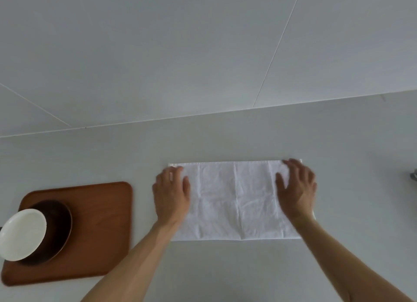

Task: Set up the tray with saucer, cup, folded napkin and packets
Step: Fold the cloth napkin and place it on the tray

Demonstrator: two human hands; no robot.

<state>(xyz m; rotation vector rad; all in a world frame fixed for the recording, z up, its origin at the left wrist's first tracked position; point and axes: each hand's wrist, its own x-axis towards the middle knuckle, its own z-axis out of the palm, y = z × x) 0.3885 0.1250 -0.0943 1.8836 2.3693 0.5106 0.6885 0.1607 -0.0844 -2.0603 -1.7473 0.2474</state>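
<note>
White napkin (pixel 234 200) flat, cup (pixel 22 234) on saucer (pixel 61 222), on tray (pixel 101 222)

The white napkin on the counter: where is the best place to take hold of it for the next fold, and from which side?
Probably at its two short ends, where the left hand and right hand lie flat. The napkin is a long, flat rectangle with a middle crease, so pinching one end's corners from the side and carrying it across should fold it evenly.
</note>
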